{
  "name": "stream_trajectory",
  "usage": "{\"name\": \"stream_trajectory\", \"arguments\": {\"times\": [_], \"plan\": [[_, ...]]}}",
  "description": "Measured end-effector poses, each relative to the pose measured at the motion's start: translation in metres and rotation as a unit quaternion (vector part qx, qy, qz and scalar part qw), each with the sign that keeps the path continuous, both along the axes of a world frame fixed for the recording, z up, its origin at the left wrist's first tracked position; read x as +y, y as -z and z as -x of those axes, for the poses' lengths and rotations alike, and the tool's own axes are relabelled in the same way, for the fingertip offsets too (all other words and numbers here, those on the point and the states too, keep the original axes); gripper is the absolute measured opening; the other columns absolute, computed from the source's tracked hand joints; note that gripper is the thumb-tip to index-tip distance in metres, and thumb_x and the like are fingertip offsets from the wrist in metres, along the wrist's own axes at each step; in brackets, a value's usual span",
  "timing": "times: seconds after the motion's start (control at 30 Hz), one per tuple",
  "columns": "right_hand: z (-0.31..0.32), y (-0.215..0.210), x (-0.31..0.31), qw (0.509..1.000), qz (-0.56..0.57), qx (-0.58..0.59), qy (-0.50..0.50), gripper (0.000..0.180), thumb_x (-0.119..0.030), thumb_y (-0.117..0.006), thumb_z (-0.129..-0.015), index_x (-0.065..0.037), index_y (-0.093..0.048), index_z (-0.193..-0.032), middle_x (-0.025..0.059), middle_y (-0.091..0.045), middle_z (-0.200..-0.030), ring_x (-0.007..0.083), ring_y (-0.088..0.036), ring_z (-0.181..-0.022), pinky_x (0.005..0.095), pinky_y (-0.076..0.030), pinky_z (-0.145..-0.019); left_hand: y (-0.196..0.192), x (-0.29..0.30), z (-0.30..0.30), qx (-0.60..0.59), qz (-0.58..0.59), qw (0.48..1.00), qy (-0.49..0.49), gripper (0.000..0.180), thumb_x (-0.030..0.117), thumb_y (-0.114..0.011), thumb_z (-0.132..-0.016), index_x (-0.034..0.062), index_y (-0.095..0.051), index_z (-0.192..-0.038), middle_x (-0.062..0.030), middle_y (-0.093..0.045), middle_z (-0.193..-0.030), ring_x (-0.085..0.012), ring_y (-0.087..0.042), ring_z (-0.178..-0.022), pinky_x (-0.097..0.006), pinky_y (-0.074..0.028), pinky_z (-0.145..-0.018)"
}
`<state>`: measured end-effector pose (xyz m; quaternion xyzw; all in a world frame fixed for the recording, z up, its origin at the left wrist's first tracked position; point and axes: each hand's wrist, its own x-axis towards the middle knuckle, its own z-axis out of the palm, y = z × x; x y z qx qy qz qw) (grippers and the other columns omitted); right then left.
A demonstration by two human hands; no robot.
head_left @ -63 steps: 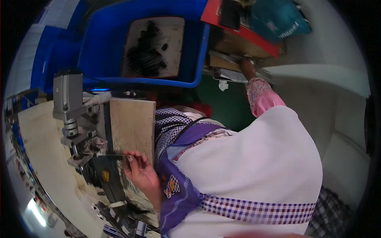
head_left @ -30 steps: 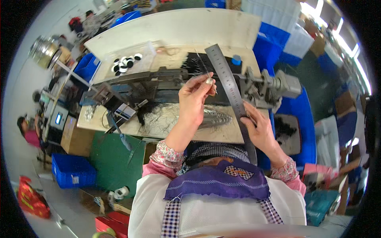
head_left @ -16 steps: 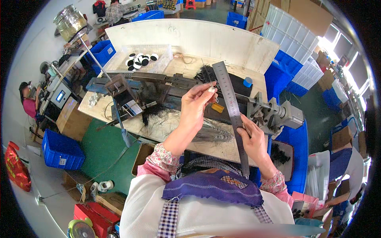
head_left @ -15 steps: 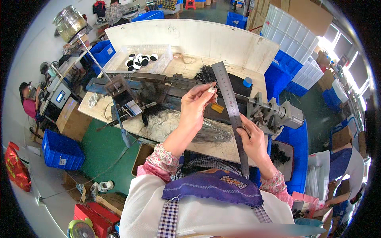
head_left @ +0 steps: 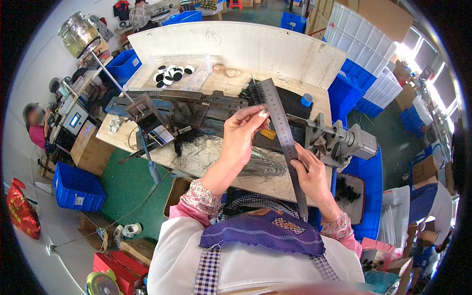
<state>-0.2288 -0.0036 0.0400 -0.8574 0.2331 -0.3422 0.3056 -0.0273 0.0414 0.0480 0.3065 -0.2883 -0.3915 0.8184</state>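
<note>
My right hand grips a long steel ruler near its lower half and holds it up at a slant over the workbench. Raised beside the ruler's upper end, my left hand pinches a thin wire brush with black bristles that lies against the ruler's top edge. Under both hands sits a long metal machine on the wooden bench, with loose black bristles and a heap of thin wires in front of it.
A clear tray of black-and-white discs stands at the back of the bench. A motor unit sits at the right end. Blue crates stand on the green floor at left, white and blue bins at right. Another person sits far left.
The view swung from a blue bin at my side to the bench. Both hands lifted the ruler and brush in front of me and have held nearly still for the last half second.
</note>
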Motion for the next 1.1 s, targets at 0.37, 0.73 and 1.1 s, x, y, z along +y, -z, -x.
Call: {"name": "stream_trajectory", "arguments": {"times": [0.37,0.73,1.1], "plan": [[0.003,0.007,-0.005,0.999,-0.017,-0.029,-0.005,0.045,0.001,-0.058,-0.084,-0.006,-0.053,-0.127,0.0188,-0.060,-0.089,0.0331,-0.060,-0.075,0.0365,-0.049,-0.071,0.003,-0.006,0.005,-0.001,-0.008,1.000,-0.016,0.018,0.004,-0.066,-0.085,-0.0006,-0.064,-0.101,-0.0073,-0.067,-0.091,-0.0136,-0.062,-0.078,-0.028,-0.049,-0.070],[0.010,0.004,-0.006,1.000,-0.016,-0.008,-0.002,0.045,0.000,-0.058,-0.083,-0.005,-0.052,-0.128,0.0194,-0.059,-0.087,0.0373,-0.059,-0.075,0.0366,-0.048,-0.069,0.003,-0.011,0.013,-0.014,-0.012,1.000,0.000,0.017,0.001,-0.066,-0.084,-0.0030,-0.065,-0.100,-0.0068,-0.066,-0.086,-0.0115,-0.060,-0.073,-0.025,-0.049,-0.068],[0.016,0.005,-0.006,0.998,-0.049,0.043,0.015,0.040,-0.002,-0.062,-0.084,0.004,-0.055,-0.122,0.0212,-0.063,-0.106,0.0262,-0.065,-0.095,0.0306,-0.049,-0.081,-0.002,-0.012,0.023,0.002,-0.045,0.999,0.000,0.018,0.003,-0.067,-0.084,-0.0036,-0.065,-0.100,-0.0063,-0.064,-0.081,-0.0120,-0.059,-0.071,-0.025,-0.049,-0.066]]}}
